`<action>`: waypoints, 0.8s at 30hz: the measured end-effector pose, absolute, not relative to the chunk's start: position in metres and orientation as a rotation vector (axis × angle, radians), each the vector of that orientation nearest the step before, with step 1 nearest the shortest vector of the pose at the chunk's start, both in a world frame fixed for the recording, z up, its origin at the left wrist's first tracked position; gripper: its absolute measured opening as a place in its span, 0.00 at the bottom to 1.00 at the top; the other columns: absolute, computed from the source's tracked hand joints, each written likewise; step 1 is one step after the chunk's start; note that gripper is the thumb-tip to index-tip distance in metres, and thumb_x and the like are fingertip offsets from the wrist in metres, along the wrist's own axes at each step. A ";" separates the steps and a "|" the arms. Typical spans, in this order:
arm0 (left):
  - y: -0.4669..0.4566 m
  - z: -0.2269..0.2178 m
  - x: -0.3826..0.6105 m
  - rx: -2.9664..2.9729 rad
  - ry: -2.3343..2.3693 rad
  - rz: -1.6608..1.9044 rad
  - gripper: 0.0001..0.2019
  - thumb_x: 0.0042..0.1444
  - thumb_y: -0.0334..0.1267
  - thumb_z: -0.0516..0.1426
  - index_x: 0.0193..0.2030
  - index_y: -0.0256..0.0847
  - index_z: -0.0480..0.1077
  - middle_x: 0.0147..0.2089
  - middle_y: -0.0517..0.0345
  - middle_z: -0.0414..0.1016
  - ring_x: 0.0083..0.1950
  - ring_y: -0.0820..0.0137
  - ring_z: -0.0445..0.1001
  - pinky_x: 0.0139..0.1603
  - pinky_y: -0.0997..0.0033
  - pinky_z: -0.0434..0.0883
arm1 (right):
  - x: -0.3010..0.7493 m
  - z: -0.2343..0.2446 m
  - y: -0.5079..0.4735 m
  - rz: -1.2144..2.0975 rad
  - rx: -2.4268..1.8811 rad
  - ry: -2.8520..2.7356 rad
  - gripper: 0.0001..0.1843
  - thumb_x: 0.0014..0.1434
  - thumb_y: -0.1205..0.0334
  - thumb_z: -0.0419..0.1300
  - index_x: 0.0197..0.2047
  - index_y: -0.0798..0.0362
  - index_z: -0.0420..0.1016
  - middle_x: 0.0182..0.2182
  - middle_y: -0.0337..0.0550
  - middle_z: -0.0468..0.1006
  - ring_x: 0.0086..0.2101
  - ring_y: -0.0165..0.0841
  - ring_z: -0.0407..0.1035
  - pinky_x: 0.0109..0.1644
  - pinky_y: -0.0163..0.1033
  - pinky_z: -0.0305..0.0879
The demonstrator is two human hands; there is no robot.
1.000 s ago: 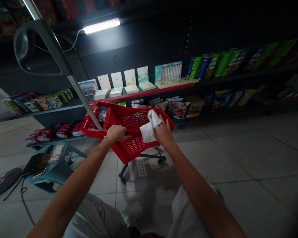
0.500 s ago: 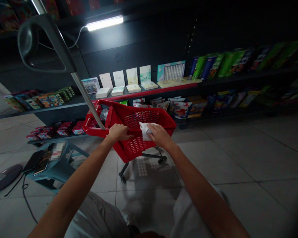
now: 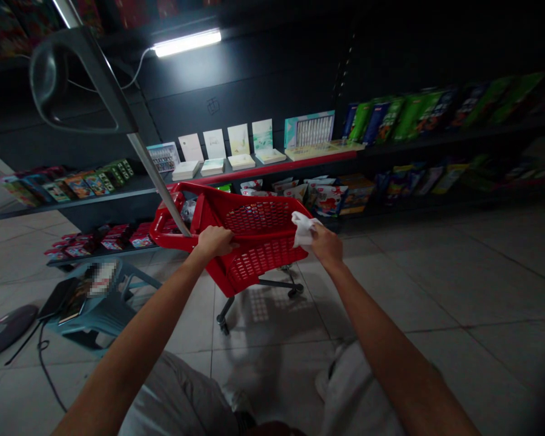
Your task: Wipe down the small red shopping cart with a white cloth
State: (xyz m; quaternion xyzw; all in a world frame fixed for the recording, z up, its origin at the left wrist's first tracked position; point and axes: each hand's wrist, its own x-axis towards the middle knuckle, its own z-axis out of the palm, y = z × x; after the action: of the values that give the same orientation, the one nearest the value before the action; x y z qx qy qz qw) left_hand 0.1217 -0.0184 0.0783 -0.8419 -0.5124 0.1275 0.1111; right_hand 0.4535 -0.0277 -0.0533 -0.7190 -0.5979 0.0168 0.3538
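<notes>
A red plastic shopping cart (image 3: 258, 264) with slotted sides stands before me on dark legs with casters. My left hand (image 3: 215, 241) grips its near rim close to the handle end, fingers closed over the edge. At the cart's right front corner, my right hand (image 3: 327, 243) is closed on a white cloth (image 3: 302, 228), perhaps a wipe, which lies against the rim and hangs partly loose. A metal pole (image 3: 157, 178) with a grey loop-shaped piece (image 3: 84, 82) rises from the cart's handle end.
Behind the cart, a dark shelf (image 3: 254, 169) carries books, boxes and bagged goods under a lit tube lamp (image 3: 188, 42). A blue-grey plastic stool (image 3: 95, 309) at the left bears a dark device with a cable. Tiled floor (image 3: 390, 272) extends to the right.
My right hand has moved right along the cart's near rim to the front corner, carrying the white cloth. The left hand keeps its grip on the rim.
</notes>
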 end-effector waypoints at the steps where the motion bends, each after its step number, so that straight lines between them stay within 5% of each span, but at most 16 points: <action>1: -0.018 0.078 0.122 -2.474 -1.502 0.371 0.26 0.66 0.59 0.51 0.51 0.42 0.80 0.48 0.39 0.83 0.51 0.50 0.82 0.50 0.58 0.74 | 0.459 -0.054 -0.028 0.079 -1.936 -1.441 0.22 0.70 0.62 0.50 0.62 0.52 0.77 0.50 0.56 0.83 0.48 0.44 0.77 0.51 0.42 0.67; 15: -0.013 0.075 0.134 -2.499 -1.491 0.336 0.26 0.65 0.59 0.52 0.50 0.40 0.80 0.48 0.38 0.83 0.51 0.50 0.82 0.51 0.57 0.74 | 0.462 -0.071 -0.021 0.270 -2.148 -1.266 0.20 0.63 0.56 0.61 0.51 0.62 0.81 0.47 0.65 0.82 0.46 0.47 0.78 0.48 0.43 0.70; 24: -0.017 0.078 0.154 -2.497 -1.543 0.280 0.35 0.67 0.64 0.43 0.48 0.39 0.81 0.48 0.40 0.83 0.51 0.53 0.82 0.51 0.61 0.73 | 0.385 -0.067 -0.016 0.350 -1.891 -1.411 0.15 0.61 0.59 0.62 0.49 0.56 0.81 0.46 0.57 0.84 0.48 0.45 0.79 0.50 0.39 0.71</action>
State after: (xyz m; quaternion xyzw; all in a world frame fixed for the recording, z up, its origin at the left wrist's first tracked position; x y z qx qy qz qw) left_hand 0.1539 -0.0173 0.0782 -0.8429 -0.5210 0.0944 0.0963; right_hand 0.3850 -0.0164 -0.0670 -0.7367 -0.5499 0.1365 0.3691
